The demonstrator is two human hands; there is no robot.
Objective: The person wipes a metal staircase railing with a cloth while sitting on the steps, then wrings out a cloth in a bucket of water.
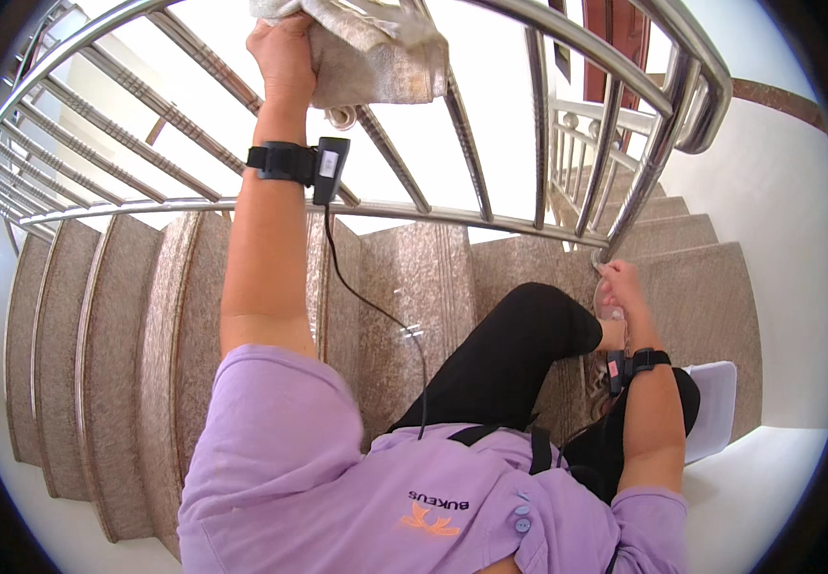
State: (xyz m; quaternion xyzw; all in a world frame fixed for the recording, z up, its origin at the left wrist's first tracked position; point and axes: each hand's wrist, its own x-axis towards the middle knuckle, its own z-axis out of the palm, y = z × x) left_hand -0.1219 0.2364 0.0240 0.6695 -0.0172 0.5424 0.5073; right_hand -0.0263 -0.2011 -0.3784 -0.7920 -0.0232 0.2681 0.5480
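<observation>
My left hand (283, 57) is raised at the top of the view, gripping a folded, stained, light-coloured cloth (378, 68) against the stainless-steel stair railing (514, 221). Part of the cloth runs out of view. My right hand (622, 285) is low on the right, fingers curled, at the foot of the steel end post (643, 172). Whether it holds the post's base or something small cannot be told. Just below it are a bare ankle and a pale shoe, partly hidden. Black straps with small devices sit on both wrists.
Speckled stone stairs (399, 287) curve down the left and continue at the upper right. A white plastic tub (715, 402) stands behind my right knee. A black cable (378, 305) runs from the left wrist device to my waist. A white wall (794, 287) borders the right side.
</observation>
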